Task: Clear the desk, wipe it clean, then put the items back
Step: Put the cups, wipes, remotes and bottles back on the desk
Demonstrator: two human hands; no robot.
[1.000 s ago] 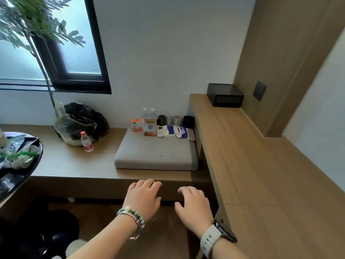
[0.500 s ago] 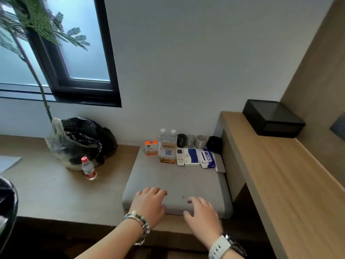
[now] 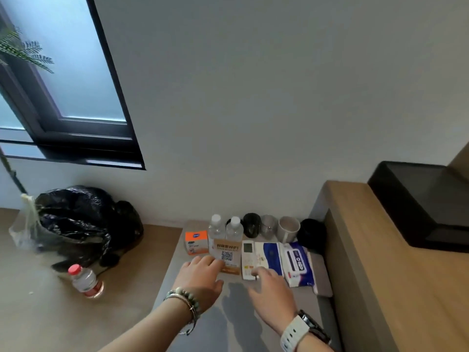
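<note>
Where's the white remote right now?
Head view: the white remote lies on the grey cushion, between the WiFi sign to its left and the blue packet to its right, with the right hand at its near end.

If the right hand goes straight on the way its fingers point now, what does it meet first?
Probably the white remote control: the fingers of the right hand point at its near end and look almost on it, though depth is unclear.

Dim daylight from window (image 3: pixel 76 72); soft hand shadows; motion blur; wide-angle edge warp.
</note>
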